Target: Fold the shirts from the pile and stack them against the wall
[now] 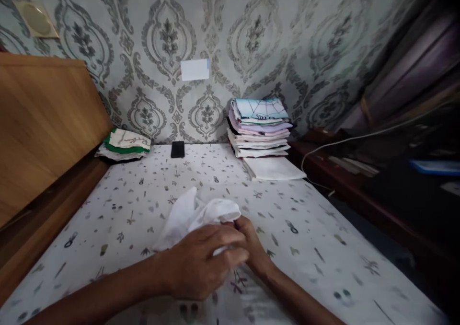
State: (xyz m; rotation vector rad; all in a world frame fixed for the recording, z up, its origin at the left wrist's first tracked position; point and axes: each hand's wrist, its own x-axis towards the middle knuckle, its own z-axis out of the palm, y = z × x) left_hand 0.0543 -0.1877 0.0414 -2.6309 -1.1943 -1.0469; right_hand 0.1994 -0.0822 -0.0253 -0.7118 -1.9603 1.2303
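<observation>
A crumpled white cloth (pixel 187 219), perhaps a garment, is bunched up over the patterned sheet in front of me. My right hand (pixel 251 243) has its fingers closed on the cloth's right end, beside a rolled or folded edge. Crossing in front of the cloth, my left hand (pixel 206 262) has curled fingers and a thumb that reach toward my right hand. A bit of white fabric shows between that thumb and forefinger. The left fingertips overlap the right hand, so their exact hold is partly hidden.
A tall stack of folded clothes (pixel 260 128) stands at the back right, with a folded white cloth (pixel 275 168) before it. Back left lies a smaller folded pile (pixel 125 145), near a black phone (pixel 178 149). A wooden panel (pixel 46 123) borders the left; a cable (pixel 345 140) hangs right.
</observation>
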